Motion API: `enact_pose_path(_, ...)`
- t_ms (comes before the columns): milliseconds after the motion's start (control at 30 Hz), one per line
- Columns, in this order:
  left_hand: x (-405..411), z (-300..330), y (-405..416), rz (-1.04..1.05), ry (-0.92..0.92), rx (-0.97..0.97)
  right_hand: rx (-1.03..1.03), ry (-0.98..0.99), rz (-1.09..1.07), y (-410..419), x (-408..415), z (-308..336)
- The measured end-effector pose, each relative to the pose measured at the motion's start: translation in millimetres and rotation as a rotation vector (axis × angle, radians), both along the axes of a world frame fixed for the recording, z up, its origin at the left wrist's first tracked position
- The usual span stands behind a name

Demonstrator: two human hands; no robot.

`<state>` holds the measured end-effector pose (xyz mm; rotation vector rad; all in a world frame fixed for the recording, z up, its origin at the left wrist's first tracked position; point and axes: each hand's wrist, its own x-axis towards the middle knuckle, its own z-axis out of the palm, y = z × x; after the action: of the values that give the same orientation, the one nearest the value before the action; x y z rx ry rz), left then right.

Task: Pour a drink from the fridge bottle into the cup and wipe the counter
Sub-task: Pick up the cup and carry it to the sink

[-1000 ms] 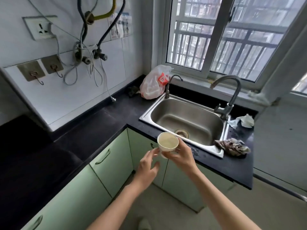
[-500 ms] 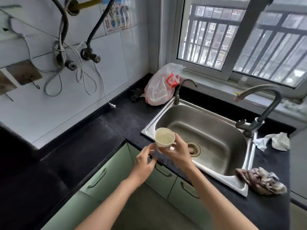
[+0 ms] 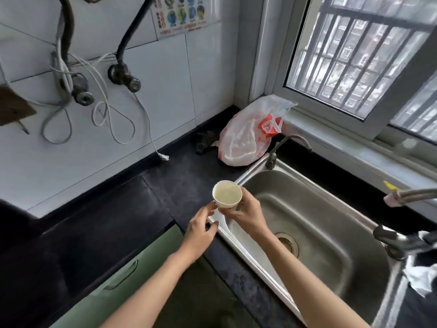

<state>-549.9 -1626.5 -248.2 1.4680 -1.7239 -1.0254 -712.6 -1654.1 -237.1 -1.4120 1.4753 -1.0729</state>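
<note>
Paper cup (image 3: 227,194) of pale liquid, upright, gripped round its wall by curled right hand (image 3: 247,215) above the sink (image 3: 314,223) rim's left corner. Left hand (image 3: 199,230) just beside, loosely open, fingertips at the cup's base; contact uncertain. Dark counter (image 3: 113,223) below; plastic bag (image 3: 248,136) in far corner.

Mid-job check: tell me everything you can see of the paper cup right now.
The paper cup is small and white, tapering towards its base, with faint reddish print low on its side. It is upright, its round mouth open, and holds a pale yellowish drink. The right hand grips its side, holding it over the near-left corner of the steel sink. The left hand is close beside its base; whether it touches is unclear.
</note>
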Motion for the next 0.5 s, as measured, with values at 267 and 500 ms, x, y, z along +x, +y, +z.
enact_pose_path(267, -1.9, -9.6, -58.9, 0.049, 0.0, 0.032, -0.004, 0.043, -0.01, -63.4, 6.0, -20.8)
enact_pose_path(500, 9.8, -21.1, -101.2, 0.028, -0.023, 0.029, -0.007, 0.031, -0.002, -104.7, 19.3, -30.4)
